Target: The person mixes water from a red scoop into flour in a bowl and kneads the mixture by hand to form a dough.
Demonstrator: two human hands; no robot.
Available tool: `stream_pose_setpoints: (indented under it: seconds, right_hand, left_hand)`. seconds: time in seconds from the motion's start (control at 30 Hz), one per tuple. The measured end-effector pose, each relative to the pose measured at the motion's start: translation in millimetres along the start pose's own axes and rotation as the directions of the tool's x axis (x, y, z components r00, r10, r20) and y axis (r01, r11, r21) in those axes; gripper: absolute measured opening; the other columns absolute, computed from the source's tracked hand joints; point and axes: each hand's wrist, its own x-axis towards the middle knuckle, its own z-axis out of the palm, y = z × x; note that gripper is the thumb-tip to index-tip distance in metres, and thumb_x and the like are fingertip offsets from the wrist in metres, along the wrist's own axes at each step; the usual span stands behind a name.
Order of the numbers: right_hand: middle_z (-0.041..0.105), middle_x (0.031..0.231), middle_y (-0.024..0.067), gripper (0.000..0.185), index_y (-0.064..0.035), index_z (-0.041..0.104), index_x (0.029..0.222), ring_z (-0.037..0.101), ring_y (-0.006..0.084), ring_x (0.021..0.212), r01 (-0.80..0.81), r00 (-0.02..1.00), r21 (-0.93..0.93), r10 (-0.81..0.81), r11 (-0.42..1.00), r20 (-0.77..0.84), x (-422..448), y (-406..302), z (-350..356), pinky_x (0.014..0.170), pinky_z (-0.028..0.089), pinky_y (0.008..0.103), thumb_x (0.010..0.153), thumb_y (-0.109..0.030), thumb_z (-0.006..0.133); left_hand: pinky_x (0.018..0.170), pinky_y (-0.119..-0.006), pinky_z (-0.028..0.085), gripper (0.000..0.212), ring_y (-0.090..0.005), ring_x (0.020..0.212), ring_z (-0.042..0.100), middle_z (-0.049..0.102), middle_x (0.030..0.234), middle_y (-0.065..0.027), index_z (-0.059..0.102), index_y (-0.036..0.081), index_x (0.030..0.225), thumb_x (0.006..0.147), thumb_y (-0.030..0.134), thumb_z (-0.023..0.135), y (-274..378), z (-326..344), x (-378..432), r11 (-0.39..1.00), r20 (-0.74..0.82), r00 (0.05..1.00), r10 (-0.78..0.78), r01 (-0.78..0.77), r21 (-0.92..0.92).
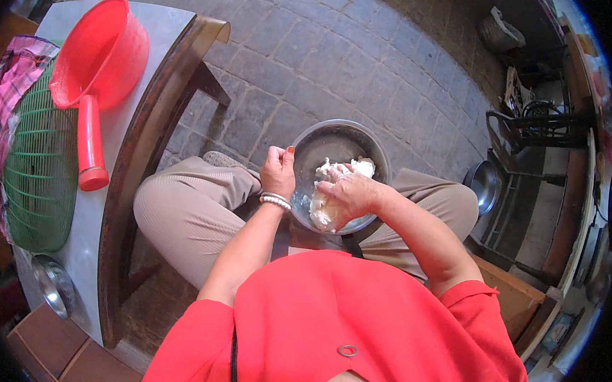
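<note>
A round steel bowl point(315, 138) stands between my knees. My left hand point(279, 173) grips its left rim, thumb up, with bracelets at the wrist. Inside the bowl, a lump of soft white dough point(363, 167) lies along the right and near side. My right hand point(349, 193) is pressed into that dough with bent fingers, and white bits cling to them. Part of the dough is hidden beneath the palm. A few white smears mark the bowl's inner wall.
On the table point(163, 26) at left lie a red plastic dipper point(102, 54), a green mesh food cover point(44, 172) with a pink checked cloth point(18, 75), and a small metal bowl point(55, 282). Another metal basin point(482, 187) stands at right, near a dark metal frame point(534, 127). Stone tiles point(304, 58) form the floor.
</note>
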Motion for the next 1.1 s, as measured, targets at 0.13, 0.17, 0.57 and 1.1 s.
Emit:
stream_pose_setpoints:
  seconds: [0.13, 0.17, 0.57, 1.1]
  right_hand:
    - [0.058, 0.098, 0.0151, 0.061, -0.0054, 0.056, 0.101, 0.059, 0.031, 0.089, 0.023, 0.998, 0.033, -0.021, 0.999, -0.065, 10, 2, 13, 0.082, 0.042, 0.0487, 0.056, -0.044, 0.07]
    - [0.06, 0.095, 0.0142, 0.059, -0.0065, 0.057, 0.099, 0.062, 0.0303, 0.084, 0.005, 0.997, 0.031, -0.002, 1.0, -0.083, 13, 3, 18, 0.08, 0.044, 0.0502, 0.057, -0.046, 0.069]
    - [0.055, 0.111, 0.0109, 0.073, 0.0007, 0.039, 0.127, 0.053, 0.0202, 0.102, -0.259, 0.86, 0.958, 0.423, -0.121, 0.286, 39, 46, 25, 0.086, 0.043, 0.0324, 0.064, -0.021, 0.069]
    - [0.053, 0.104, 0.0058, 0.06, -0.0014, 0.044, 0.117, 0.048, 0.0157, 0.099, -0.201, 0.97, 0.952, 0.183, 0.233, 0.16, 56, 84, 26, 0.086, 0.039, 0.0283, 0.064, -0.016, 0.069]
  left_hand:
    - [0.052, -0.033, 0.039, 0.032, -0.0178, 0.053, 0.046, 0.05, 0.057, -0.0075, 0.048, 0.005, 0.072, 0.087, 0.032, 0.057, -2, 1, 1, 1.0, 0.0, 1.0, -0.018, 0.018, 0.002]
    - [0.052, -0.033, 0.039, 0.032, -0.0177, 0.053, 0.045, 0.049, 0.057, -0.0075, 0.048, 0.005, 0.072, 0.087, 0.032, 0.057, -3, 1, 0, 1.0, -0.006, 1.0, -0.018, 0.018, 0.007]
    - [0.053, -0.038, 0.041, 0.033, -0.0275, 0.054, 0.053, 0.055, 0.061, -0.0121, 0.049, 0.005, 0.074, 0.086, 0.035, 0.055, -7, 2, 8, 0.995, 0.06, 0.994, -0.088, 0.09, -0.045]
    - [0.051, -0.035, 0.042, 0.031, -0.0215, 0.053, 0.054, 0.056, 0.06, -0.0095, 0.05, 0.005, 0.074, 0.085, 0.032, 0.059, 4, 6, 16, 0.989, 0.191, 0.977, -0.095, 0.115, -0.096]
